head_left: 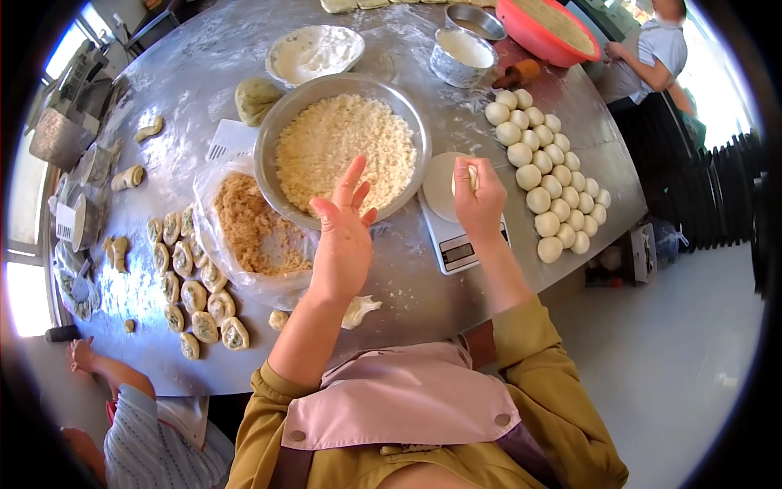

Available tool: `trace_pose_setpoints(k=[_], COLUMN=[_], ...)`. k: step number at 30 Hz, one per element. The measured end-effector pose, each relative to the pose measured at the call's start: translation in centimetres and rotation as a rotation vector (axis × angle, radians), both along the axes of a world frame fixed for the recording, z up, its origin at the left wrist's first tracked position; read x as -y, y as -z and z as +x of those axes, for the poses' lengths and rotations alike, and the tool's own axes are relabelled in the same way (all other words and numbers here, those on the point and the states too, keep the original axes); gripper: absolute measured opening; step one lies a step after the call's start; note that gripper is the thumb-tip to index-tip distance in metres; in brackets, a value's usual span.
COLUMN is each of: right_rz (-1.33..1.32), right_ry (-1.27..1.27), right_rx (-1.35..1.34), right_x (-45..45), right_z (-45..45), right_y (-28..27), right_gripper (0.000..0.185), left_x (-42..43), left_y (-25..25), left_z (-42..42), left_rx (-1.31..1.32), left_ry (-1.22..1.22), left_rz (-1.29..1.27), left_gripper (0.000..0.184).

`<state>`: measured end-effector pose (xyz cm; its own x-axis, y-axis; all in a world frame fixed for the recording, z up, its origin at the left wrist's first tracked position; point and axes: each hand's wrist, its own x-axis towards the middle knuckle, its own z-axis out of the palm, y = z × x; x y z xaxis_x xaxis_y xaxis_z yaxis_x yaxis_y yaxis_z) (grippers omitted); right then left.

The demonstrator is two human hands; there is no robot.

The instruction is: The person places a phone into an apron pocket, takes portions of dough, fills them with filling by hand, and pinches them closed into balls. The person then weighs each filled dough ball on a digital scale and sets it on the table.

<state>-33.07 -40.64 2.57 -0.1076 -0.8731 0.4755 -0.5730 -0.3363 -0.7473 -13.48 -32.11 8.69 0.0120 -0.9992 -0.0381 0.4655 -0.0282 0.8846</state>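
Note:
Fingers spread, my left hand (342, 248) is raised over the near rim of a wide metal bowl (262, 159) and holds nothing. Pale yellow crumbly filling (342, 143) covers the inside of that bowl. My right hand (482, 200) is closed around a small pale lump (472, 176), mostly hidden by the fingers; it could be dough or filling. Below that hand lies a digital kitchen scale (458, 254) with a round pan. Rows of smooth white dough balls (551, 186) sit to its right. Left of the bowl, a plastic bag (213, 244) holds brown crumbly filling (248, 224).
Several filled, flattened pastries (195, 297) lie at the left. Dough scraps (359, 311) sit near the front edge. Behind the bowl are a flour bowl (316, 55), a white tub (463, 69) and a red basin (538, 45). Other people (159, 436) are at lower left and upper right.

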Motion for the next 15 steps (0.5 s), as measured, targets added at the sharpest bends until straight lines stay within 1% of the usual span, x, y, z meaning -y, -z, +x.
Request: trace_pose_setpoints(k=[3, 4, 5, 7, 10, 13, 15], right_rz=[-0.149, 0.026, 0.046, 0.093, -0.007, -0.121, -0.093], right_ry=[-0.03, -0.039, -0.027, -0.006, -0.167, -0.199, -0.202], right_rx=[-0.232, -0.417, -0.406, -0.385, 0.042, -0.064, -0.107], right_x=[1.5, 1.2, 1.0, 0.1, 0.9, 1.1, 0.9], right_z=[-1.5, -2.0, -2.6, -2.6, -5.9, -7.6, -8.3], right_y=[3.6, 4.3, 4.9, 2.1, 1.2, -0.1, -0.9], right_gripper=[0.023, 0.037, 0.047, 0.07, 0.101, 0.106, 0.106], left_x=[-0.3, -0.3, -0.4, -0.3, -0.4, -0.9, -1.0], left_y=[0.6, 0.9, 1.1, 1.3, 1.3, 1.0, 0.5], left_z=[-0.6, -0.5, -0.3, 0.7, 2.7, 3.4, 3.4], left_rx=[0.045, 0.074, 0.105, 0.054, -0.007, -0.082, -0.101], left_ry=[-0.028, -0.055, -0.083, -0.143, -0.196, -0.188, -0.173], left_rz=[0.045, 0.063, 0.083, 0.082, 0.1, 0.121, 0.114], left_gripper=[0.091, 0.09, 0.089, 0.087, 0.086, 0.087, 0.088])
